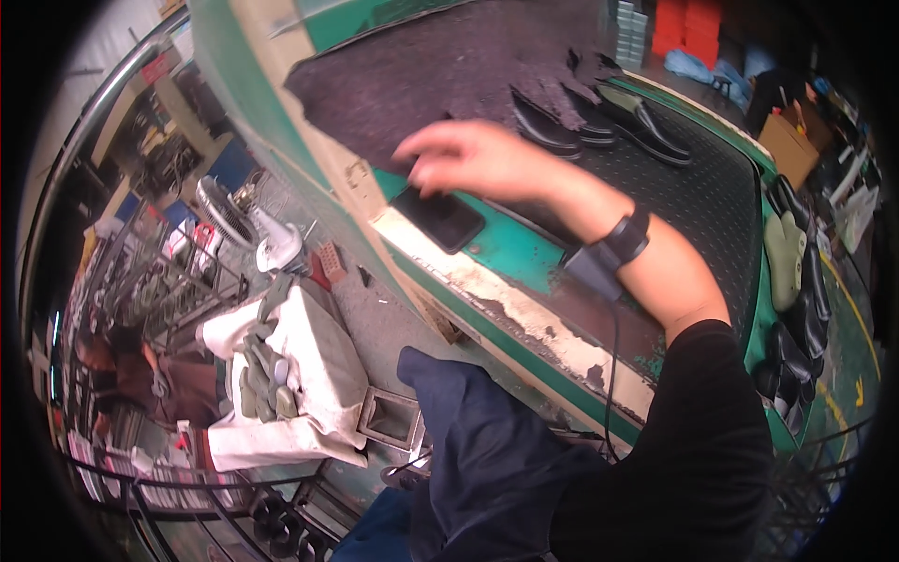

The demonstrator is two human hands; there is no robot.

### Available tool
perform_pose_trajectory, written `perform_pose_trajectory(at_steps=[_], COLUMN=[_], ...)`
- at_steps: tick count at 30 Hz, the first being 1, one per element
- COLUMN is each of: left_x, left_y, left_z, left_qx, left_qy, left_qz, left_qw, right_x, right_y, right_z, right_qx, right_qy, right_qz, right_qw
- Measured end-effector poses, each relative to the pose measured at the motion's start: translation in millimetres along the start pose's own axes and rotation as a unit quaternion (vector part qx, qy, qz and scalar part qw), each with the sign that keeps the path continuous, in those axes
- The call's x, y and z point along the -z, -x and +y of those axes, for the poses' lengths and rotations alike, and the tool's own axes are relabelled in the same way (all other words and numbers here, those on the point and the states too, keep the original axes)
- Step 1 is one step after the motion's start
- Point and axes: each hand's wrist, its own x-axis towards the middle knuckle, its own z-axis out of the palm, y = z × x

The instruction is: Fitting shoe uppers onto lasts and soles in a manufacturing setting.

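Note:
My right hand point(487, 161) reaches in from the right over the bench's near edge, its fingers partly stretched and apart with nothing seen in them. Just beneath it, a black smartphone point(451, 225) lies on the green ledge. A dark band with a box-like device point(599, 267) is strapped to my wrist, and a cable hangs from it. Beyond the hand, black shoes point(646, 126) stand on a dark textured belt point(707, 183). A ragged-edged dark sheet point(365, 94) covers the far left part of the bench. My left hand is out of view.
On the left, a white cloth-covered stand point(323, 361) bears greenish shoe lasts point(267, 379), near a white fan point(229, 215). Another person point(169, 384) is at the lower left. More shoes and a green last point(782, 258) line the bench's right side, near a cardboard box point(788, 150).

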Motion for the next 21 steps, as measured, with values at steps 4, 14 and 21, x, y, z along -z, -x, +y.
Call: perform_pose_trajectory(at_steps=[4, 14, 21], left_x=[17.1, 7.4, -60.8], left_y=[29.3, 109.7, 66.5], left_z=[19.5, 85.1, 150.8], left_qx=[-0.133, -0.197, -0.201], left_qy=[-0.034, 0.23, 0.394], left_qz=[0.081, -0.314, -0.217], left_qw=[0.987, 0.9, 0.87], right_x=[154.1, 327.8, 298.4], right_y=[31.5, 175.3, 179.6], right_z=[58.2, 136.1, 124.5], right_qx=[-0.025, -0.482, -0.452], right_qy=[0.305, 0.501, 0.504], right_qz=[0.367, 0.247, 0.3], right_qw=[0.878, 0.675, 0.673])
